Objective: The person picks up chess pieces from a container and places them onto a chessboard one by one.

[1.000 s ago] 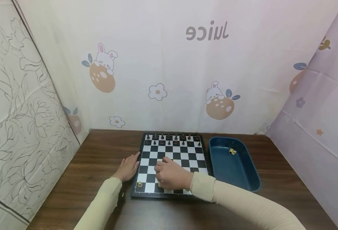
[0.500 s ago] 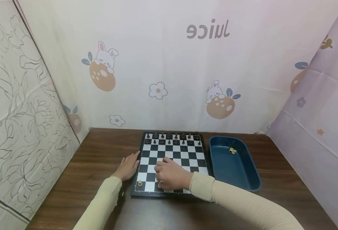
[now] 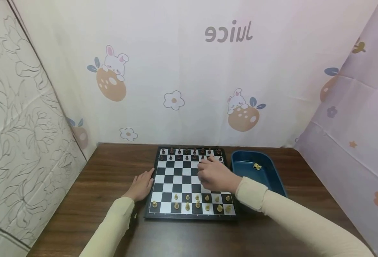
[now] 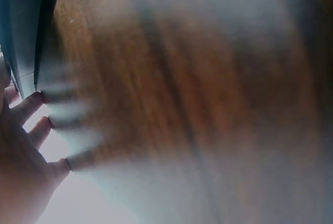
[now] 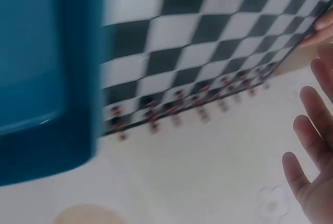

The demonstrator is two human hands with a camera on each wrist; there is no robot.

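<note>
A black-and-white chessboard [image 3: 177,171] lies on the table. My left hand [image 3: 139,185] rests flat on the table with its fingertips at the board's left edge. My right hand [image 3: 216,175] is over the right side of the board; in the right wrist view its fingers [image 5: 312,135] are spread, with nothing seen held. Pale yellow chess pieces [image 3: 187,206] stand in two rows along the near side, one of them a piece [image 3: 155,204] in the left corner. Dark reddish chess pieces [image 3: 187,158] fill two rows at the far side, partly hidden by my right hand.
A blue tray [image 3: 269,178] stands just right of the board, with yellow pieces [image 3: 257,166] lying in it. Around these is the dark wooden table [image 3: 118,160]. A patterned curtain [image 3: 176,71] hangs behind.
My right hand has moved from the near rows rightward and farther back, uncovering the yellow pieces. The left hand keeps its place. The head view has shifted slightly.
</note>
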